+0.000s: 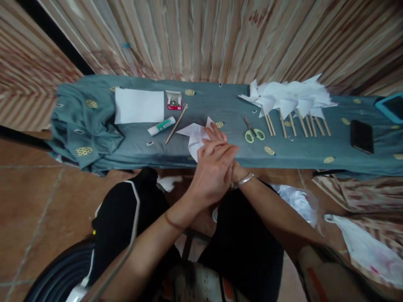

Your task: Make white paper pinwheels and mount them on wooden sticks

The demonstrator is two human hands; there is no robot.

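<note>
My left hand lies across my right hand, both pressed down on a folded white paper shape at the near edge of the cloth-covered bench. My right wrist wears a metal bracelet. A wooden stick and a glue stick lie just left of the paper. Green-handled scissors lie just right of my hands.
A white sheet and a small red box of pins sit at the back left. Several finished paper pinwheels on sticks lie at the right, with a black phone beyond. White plastic bags lie on the floor.
</note>
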